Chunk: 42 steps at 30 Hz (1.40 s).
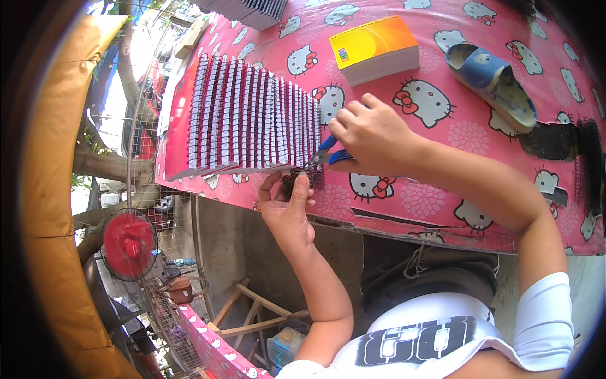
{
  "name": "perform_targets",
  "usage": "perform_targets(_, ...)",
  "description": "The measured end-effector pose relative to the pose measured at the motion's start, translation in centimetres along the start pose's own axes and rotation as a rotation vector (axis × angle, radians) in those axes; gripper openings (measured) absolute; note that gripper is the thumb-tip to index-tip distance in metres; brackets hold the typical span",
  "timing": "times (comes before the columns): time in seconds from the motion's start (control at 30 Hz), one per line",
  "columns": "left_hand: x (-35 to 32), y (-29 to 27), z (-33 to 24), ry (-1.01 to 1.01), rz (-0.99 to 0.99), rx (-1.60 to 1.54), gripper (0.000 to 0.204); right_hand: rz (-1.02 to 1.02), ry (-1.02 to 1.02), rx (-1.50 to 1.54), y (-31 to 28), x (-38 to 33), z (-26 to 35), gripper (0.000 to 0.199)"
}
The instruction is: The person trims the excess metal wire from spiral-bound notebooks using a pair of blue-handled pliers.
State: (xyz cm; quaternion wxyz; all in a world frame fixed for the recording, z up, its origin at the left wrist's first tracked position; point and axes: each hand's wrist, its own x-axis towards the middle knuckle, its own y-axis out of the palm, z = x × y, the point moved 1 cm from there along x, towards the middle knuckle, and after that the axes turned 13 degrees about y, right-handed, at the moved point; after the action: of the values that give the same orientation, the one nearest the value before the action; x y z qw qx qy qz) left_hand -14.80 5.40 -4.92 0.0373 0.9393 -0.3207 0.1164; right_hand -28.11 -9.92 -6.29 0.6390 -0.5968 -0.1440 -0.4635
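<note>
My right hand (372,129) is closed around blue-handled cutting pliers (325,153). The pliers' jaws touch the near right end of a long row of spiral-bound notebooks (249,120), which stand packed together with their coiled spines up. Just below that end, my left hand (287,208) has its thumb raised and its fingers curled about a dark bunch of wire coils (289,183). How much of the bunch it grips is partly hidden by the thumb.
A stack of yellow-orange pads (375,47) and a blue slide sandal (492,82) lie on the pink patterned table cover (435,136). Black coils (588,167) lie at the right edge. Another notebook stack (252,9) is at the back. A red fan (129,245) stands at left.
</note>
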Motion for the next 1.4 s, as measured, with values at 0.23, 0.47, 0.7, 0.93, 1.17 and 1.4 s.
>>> perform_targets(0.23,0.1,-0.9,0.5,0.025,-0.002,-0.009,0.045,0.536,0.254,0.039,-1.1,0.0,0.9,0.044)
perform_targets(0.47,-0.5,0.1,0.9,0.005,0.012,0.028,0.043,0.161,0.05,-0.049,0.3,-0.6,0.5,0.046)
perform_targets(0.7,-0.2,-0.8,1.4,-0.006,-0.003,-0.008,0.043,0.532,0.23,0.001,-0.8,-0.8,0.3,0.046)
perform_targets(0.93,-0.8,-0.1,2.5,-0.013,0.018,0.039,0.043,0.135,0.036,-0.038,1.2,-0.9,-0.2,0.04)
perform_targets(1.17,-0.7,-0.6,2.4,-0.01,-0.004,0.032,0.041,0.687,0.258,0.006,-1.2,-0.1,0.7,0.046)
perform_targets(1.4,-0.8,-0.6,2.4,-0.043,0.055,0.074,0.04,0.412,0.106,-0.208,0.2,-1.1,0.7,0.054)
